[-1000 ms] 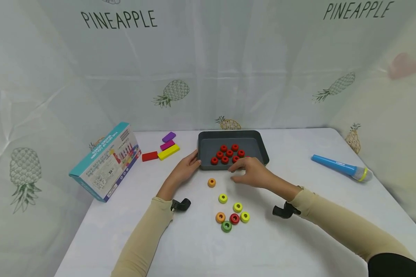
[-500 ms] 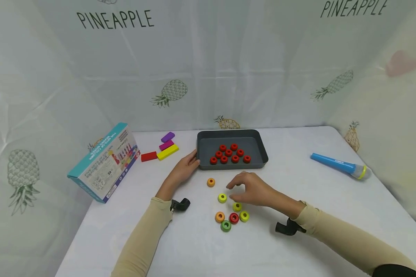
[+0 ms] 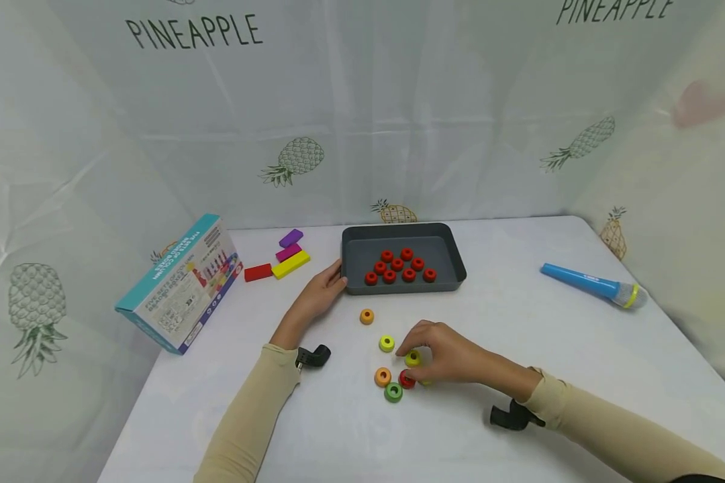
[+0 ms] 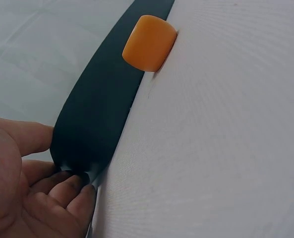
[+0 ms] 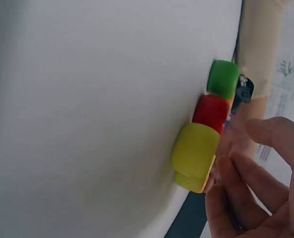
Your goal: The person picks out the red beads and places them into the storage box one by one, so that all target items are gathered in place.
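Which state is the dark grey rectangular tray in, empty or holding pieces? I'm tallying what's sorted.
Holding pieces: the dark grey rectangular tray contains nine red rings, all lying flat on its floor.

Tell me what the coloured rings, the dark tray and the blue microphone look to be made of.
Rings: probably painted wood or matte plastic; solid opaque colours, soft rounded edges, no gloss in the right wrist view.
Tray: likely coated metal or hard plastic; thin rim, smooth even dark grey with a dull sheen.
Microphone: apparently a plastic toy; uniform bright blue body, grey head, yellow band.
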The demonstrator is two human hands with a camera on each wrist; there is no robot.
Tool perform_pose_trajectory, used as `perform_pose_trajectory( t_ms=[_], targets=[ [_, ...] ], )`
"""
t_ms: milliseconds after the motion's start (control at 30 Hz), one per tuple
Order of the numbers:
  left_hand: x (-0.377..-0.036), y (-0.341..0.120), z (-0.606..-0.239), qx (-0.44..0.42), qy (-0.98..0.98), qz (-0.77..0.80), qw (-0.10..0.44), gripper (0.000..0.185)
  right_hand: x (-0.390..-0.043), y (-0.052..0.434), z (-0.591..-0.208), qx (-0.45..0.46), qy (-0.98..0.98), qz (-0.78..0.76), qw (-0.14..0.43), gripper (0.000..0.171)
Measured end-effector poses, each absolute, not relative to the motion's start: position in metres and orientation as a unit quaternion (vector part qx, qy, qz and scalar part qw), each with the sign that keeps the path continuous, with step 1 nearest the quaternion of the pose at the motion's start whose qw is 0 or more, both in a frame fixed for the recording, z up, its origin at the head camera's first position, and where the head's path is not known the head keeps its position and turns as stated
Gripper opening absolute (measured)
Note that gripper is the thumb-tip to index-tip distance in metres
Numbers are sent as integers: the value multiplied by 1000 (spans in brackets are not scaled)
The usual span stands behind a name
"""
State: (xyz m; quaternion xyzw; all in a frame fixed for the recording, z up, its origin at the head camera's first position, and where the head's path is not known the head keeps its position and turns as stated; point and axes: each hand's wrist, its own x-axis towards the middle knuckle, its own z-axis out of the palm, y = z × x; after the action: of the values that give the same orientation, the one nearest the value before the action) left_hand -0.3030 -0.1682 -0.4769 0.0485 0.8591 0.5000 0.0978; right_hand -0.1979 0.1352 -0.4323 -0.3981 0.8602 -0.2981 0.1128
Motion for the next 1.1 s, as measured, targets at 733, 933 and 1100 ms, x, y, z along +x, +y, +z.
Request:
perform_pose_trajectory(
  t_ms=[733, 933, 1100],
  targets=[
    [-306, -170, -481, 43, 860, 498, 99, 64, -186, 135, -442, -419, 860, -259, 131, 26],
    [-305, -170, -481, 44, 860, 499, 101, 64, -187, 135, -442, -423, 859, -257, 133, 23],
    [-305, -170, -480, 41, 860, 498, 100, 64, -189, 135, -441, -431, 853, -264, 127, 23]
  ],
)
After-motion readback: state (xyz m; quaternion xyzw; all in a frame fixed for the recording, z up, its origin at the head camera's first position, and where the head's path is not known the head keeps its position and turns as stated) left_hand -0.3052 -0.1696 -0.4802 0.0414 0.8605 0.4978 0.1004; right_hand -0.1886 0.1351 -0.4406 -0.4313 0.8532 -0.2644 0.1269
